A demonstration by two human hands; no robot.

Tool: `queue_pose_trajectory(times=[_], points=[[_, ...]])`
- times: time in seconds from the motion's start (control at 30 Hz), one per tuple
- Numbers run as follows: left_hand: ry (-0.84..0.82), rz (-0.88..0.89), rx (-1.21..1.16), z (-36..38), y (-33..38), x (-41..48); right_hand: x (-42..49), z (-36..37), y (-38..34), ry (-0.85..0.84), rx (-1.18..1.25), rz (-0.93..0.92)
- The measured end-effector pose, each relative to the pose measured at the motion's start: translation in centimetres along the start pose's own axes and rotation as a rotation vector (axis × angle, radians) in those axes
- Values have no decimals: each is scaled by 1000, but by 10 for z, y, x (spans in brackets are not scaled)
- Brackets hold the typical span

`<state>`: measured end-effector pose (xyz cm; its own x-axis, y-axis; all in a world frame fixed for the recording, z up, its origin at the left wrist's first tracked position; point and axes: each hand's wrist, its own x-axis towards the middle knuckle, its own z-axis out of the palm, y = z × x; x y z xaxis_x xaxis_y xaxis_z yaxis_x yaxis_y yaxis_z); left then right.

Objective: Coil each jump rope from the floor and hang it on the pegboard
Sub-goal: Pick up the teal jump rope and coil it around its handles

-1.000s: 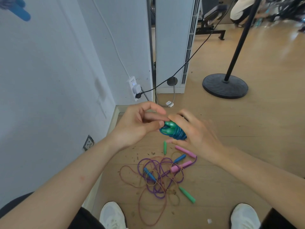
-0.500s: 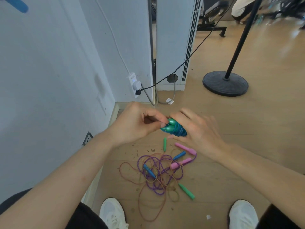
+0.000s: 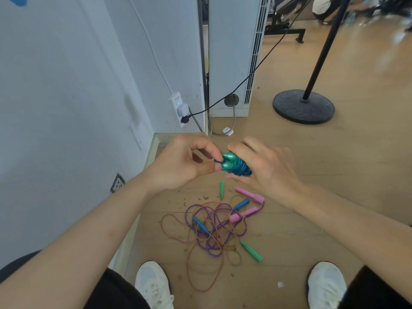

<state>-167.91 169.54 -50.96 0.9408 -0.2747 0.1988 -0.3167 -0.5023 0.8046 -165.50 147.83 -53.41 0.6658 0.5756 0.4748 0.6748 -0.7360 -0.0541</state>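
Note:
A coiled jump rope [image 3: 234, 165] with two teal-green handles side by side and blue cord wound tightly round them is held in the air between both hands. My left hand [image 3: 182, 163] pinches the handle ends with thumb and fingers. My right hand [image 3: 265, 168] wraps its fingers round the wound cord part. Below on the wooden floor lies a tangle of loose jump ropes [image 3: 214, 228]: a purple cord with pink handles [image 3: 244, 214], blue handles [image 3: 200, 225], and green handles [image 3: 250, 250] on a brown cord. The pegboard is not in view.
A white wall [image 3: 66, 108] stands close on the left with a power strip [image 3: 179, 108] and black cable. A white unit [image 3: 231, 52] stands ahead. A black pole stand with round base [image 3: 303, 107] is at the right. My white shoes [image 3: 153, 284] flank the ropes.
The view has shifted slightly. My left hand's fingers have curled closer onto the handle ends of the coiled rope; my right hand keeps its hold on the wound cord.

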Motion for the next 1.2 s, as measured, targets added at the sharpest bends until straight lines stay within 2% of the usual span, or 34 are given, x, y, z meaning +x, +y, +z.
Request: queue_pose_trajectory(times=[0.23,0.37,0.5,0.63,0.77,0.9,1.03,1.1,1.2], points=[[-19,-50,-167,1,-6,0,1,1,1,26,47,16],[127,-92,-308,2,-6,1,1,6,7,15,175,46],[257,-148,-400,2,-3,6,0,11,9,-66,449,88],[260,-150,-250,-6,-6,9,-3,12,10,-145,712,178],[264,-109,-68,-18,-9,12,2,7,9,-149,908,232],[306,-129,-75,-13,-9,15,4,6,9,-191,925,242],[256,-125,-211,-12,-6,17,5,10,11,-355,883,250],[233,-108,-247,-16,-6,17,10,11,11,-321,866,276],[243,-109,-216,-19,-5,16,22,6,11,-168,927,324]])
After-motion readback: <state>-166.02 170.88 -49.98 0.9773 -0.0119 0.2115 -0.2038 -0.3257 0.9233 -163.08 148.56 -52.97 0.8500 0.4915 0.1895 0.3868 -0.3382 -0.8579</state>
